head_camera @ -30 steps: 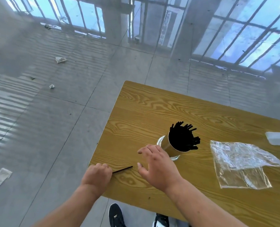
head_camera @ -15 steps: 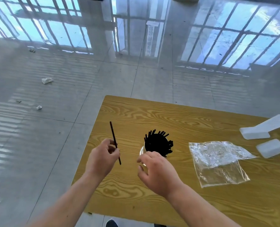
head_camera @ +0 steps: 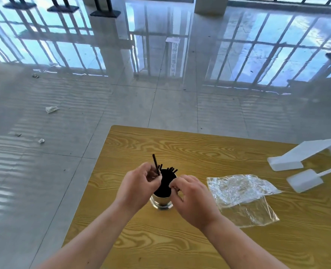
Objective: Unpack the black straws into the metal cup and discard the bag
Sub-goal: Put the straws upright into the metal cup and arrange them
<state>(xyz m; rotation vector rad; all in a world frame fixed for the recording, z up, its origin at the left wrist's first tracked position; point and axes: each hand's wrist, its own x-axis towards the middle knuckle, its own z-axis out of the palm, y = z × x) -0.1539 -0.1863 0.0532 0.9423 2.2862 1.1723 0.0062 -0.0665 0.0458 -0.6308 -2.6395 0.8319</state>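
Near edge: left hand pinches one black straw upright over the metal cup; right hand, fingers curled narrow, touches its bundled straws. At 3 o'clock, on the table, lies the empty bag.

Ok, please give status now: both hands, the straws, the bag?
Left hand pinching one black straw above metal cup. Right hand at cup rim, empty. Bag flat on table, not discarded. Nothing blocking.
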